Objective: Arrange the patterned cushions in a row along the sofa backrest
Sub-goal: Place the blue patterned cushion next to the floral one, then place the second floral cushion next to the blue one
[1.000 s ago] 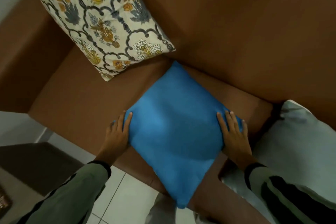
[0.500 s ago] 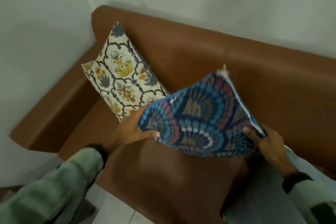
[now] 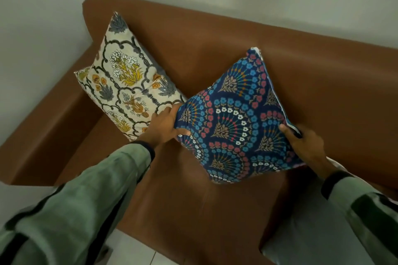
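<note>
A dark blue cushion [image 3: 234, 120] with fan-shaped flower patterns stands tilted on the brown sofa seat, its top edge leaning against the backrest [image 3: 312, 84]. My left hand [image 3: 164, 125] grips its left corner and my right hand [image 3: 305, 144] grips its right edge. A cream cushion [image 3: 129, 84] with yellow and grey flowers leans against the backrest in the sofa's left corner, just left of my left hand.
The sofa's left armrest [image 3: 43, 135] rises beside the cream cushion. A pale grey cushion [image 3: 305, 232] lies on the seat at lower right, under my right arm. White walls stand behind and left of the sofa; white floor tiles [image 3: 133, 249] show below the seat edge.
The cushion lay flat with its plain blue side up; both hands turned it over and raised it, and now it stands against the backrest with its patterned side showing.
</note>
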Tool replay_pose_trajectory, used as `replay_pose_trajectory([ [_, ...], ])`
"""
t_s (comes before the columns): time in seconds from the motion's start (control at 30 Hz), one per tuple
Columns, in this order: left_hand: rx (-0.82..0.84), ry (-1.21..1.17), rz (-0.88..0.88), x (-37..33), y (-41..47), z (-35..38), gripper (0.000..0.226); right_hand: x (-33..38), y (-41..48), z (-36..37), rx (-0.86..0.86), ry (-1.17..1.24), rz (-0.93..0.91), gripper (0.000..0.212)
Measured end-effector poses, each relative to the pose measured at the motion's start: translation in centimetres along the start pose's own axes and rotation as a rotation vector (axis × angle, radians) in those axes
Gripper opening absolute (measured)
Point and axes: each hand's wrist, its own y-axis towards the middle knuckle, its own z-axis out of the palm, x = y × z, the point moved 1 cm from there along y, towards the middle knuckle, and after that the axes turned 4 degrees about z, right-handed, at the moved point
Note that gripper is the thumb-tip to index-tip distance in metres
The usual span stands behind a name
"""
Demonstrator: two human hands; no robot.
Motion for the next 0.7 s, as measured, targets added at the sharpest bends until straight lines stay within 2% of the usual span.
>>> replay_pose_trajectory([
  [0.1, -0.079, 0.022, 0.034, -0.2, 0.8, 1.0, 0.093, 0.0, 0.2, -0.2, -0.091, -0.019, -0.012, 0.067],
  [0.23, -0.127, 0.057, 0.031, 0.3, 1.1, 1.7, 0.091, 0.6, 0.9, -0.6, -0.100, -0.080, -0.064, 0.066],
  [0.43, -0.231, 0.356, 0.166, -1.5, -1.8, 1.0, 0.100, -1.6, -0.7, -3.0, -0.023, -0.290, 0.023, 0.074],
  [0.57, -0.290, 0.393, 0.320, -4.5, -5.6, 2.7, 0.081, -4.8, -3.9, -4.5, -0.046, -0.402, -0.041, 0.061],
  [0.7, -0.176, 0.385, 0.452, -10.1, -10.3, 9.0, 0.081, -11.9, -8.0, -7.0, 0.070, -0.571, -0.066, 0.044],
])
